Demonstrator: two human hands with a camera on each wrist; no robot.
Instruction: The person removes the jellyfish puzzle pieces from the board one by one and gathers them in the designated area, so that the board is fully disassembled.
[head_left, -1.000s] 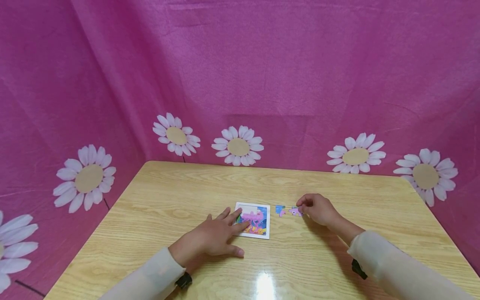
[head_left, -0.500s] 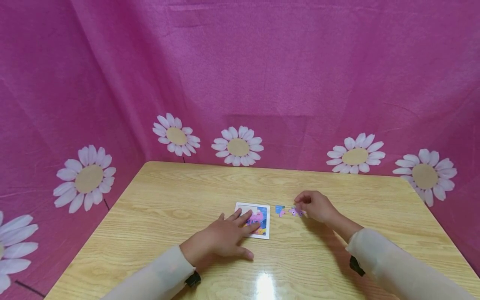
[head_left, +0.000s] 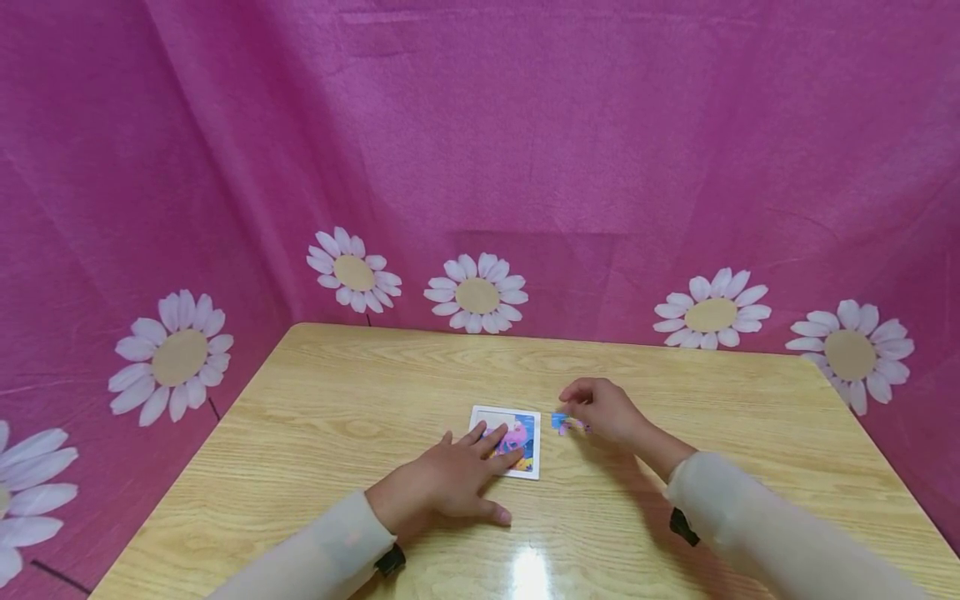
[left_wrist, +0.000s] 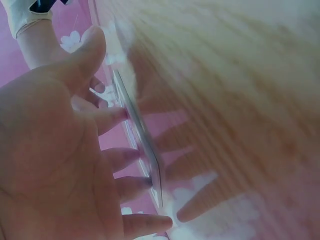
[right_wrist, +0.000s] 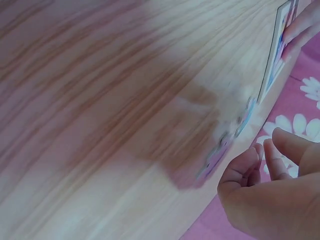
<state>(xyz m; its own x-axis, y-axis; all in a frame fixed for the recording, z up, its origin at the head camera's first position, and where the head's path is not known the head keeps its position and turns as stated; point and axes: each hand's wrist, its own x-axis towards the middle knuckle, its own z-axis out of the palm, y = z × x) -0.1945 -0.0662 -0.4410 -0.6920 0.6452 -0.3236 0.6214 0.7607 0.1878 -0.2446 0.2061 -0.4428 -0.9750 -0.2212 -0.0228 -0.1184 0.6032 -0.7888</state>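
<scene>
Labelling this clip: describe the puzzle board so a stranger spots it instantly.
On the wood-grain table, find the spread left hand. Partly covered by it lies the puzzle board, a flat picture panel. Its white border sets it apart from the small, unframed loose pieces near the right hand.

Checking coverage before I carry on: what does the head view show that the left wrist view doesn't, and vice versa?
Only the head view shows the loose puzzle pieces and the printed puzzle picture. Only the left wrist view shows the left palm. Both show the left hand, right hand, puzzle frame, wooden tabletop and pink flowered cloth.
</scene>
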